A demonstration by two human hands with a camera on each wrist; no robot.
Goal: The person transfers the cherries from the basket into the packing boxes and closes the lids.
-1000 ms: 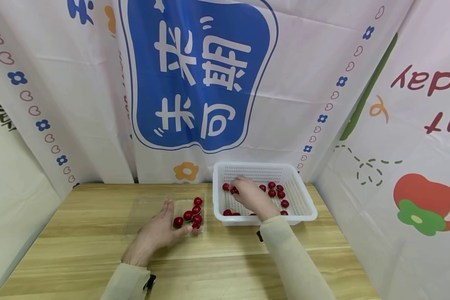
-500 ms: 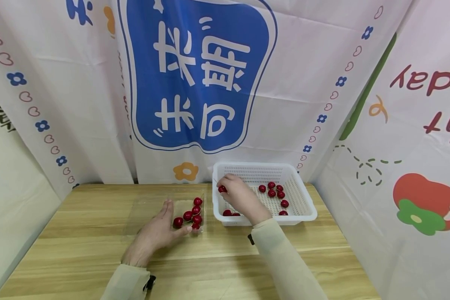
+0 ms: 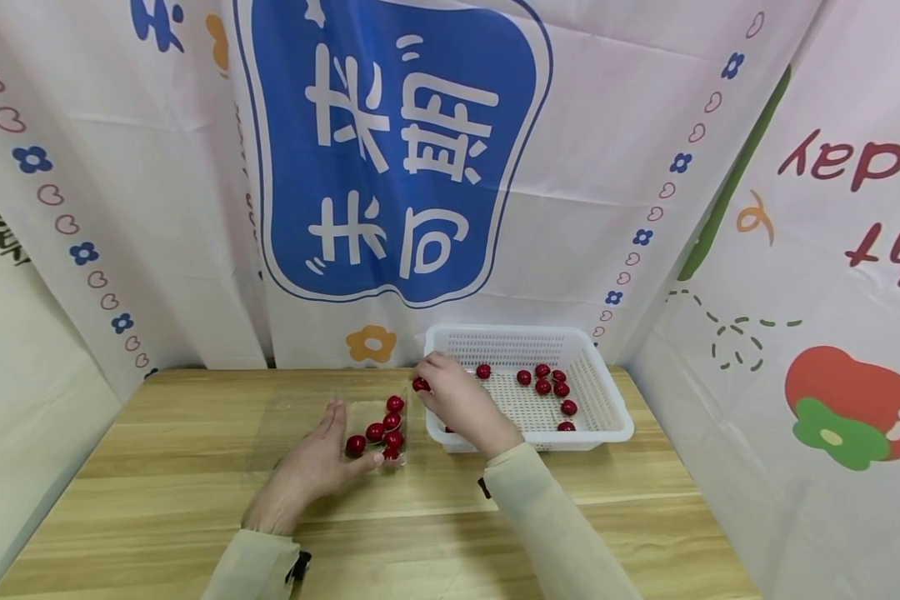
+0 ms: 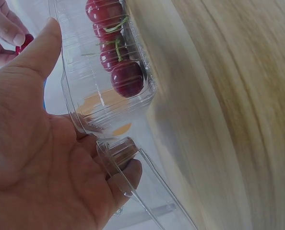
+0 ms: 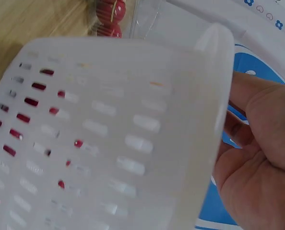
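Note:
My right hand (image 3: 461, 404) pinches a red cherry (image 3: 421, 384) above the left rim of the white perforated basket (image 3: 596, 436). Several more cherries (image 3: 543, 387) lie scattered on the basket's floor. On the left stands a clear plastic box (image 3: 363, 410) with several cherries (image 3: 392, 421) inside, mostly along its right side. My left hand (image 3: 307, 467) rests against this box, thumb stretched along the near side and fingers over the hinge. In the left wrist view green stems show on the boxed cherries (image 4: 127, 79). The right wrist view has the basket wall hiding the right fingertips.
The box's transparent lid (image 3: 281, 425) lies folded out to the left on the wooden table (image 3: 420, 533). A white printed cloth (image 3: 600, 125) hangs behind the table's back edge, and another covers the right side (image 3: 780, 433).
My right hand has lifted the cherry from the basket's left part and carried it left past the rim. The left hand and the box have stayed put.

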